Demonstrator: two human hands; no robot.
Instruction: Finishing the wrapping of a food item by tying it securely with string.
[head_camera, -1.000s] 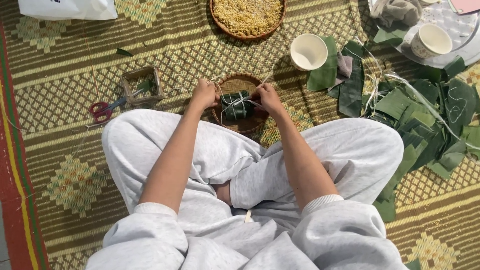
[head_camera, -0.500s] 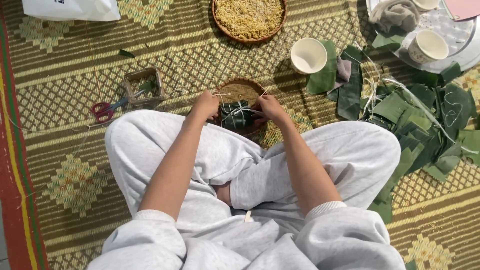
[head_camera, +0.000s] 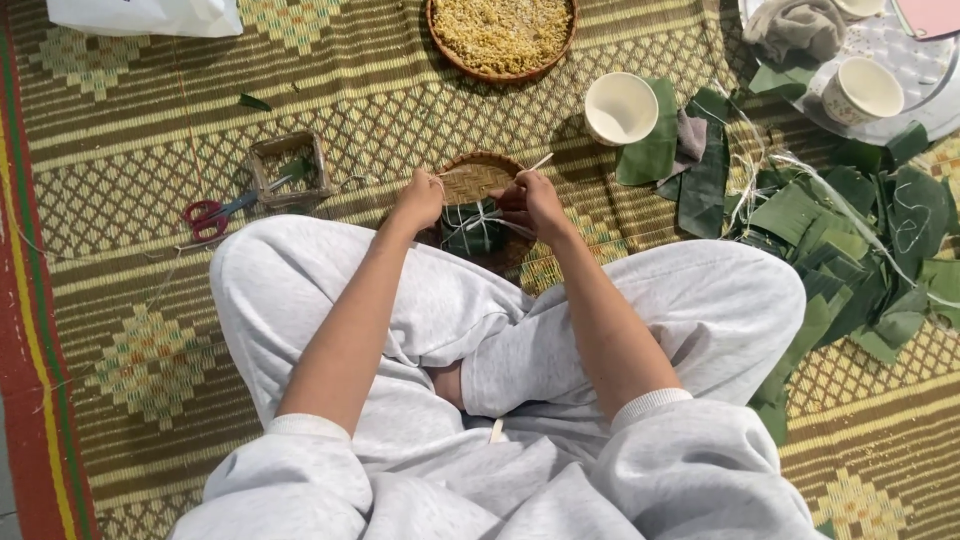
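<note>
A small square parcel wrapped in green leaf (head_camera: 472, 228) rests on a round woven tray (head_camera: 478, 180) in front of my crossed legs. Pale string crosses the parcel. My left hand (head_camera: 420, 198) is at the parcel's left side, fingers closed on a string end. My right hand (head_camera: 533, 200) is at its right side, pinching the other string end, which sticks up past the thumb. Both hands sit close together over the parcel.
A woven basket of yellow filling (head_camera: 503, 32) lies ahead. A white cup (head_camera: 620, 107) stands to the right, a pile of green leaves (head_camera: 850, 235) farther right, a metal tray (head_camera: 900, 75) with another cup. Red-handled scissors (head_camera: 215, 213) and a small square mould (head_camera: 288, 168) lie left.
Both hands have drawn closer together over the parcel, tightening the string. The view has shifted slightly.
</note>
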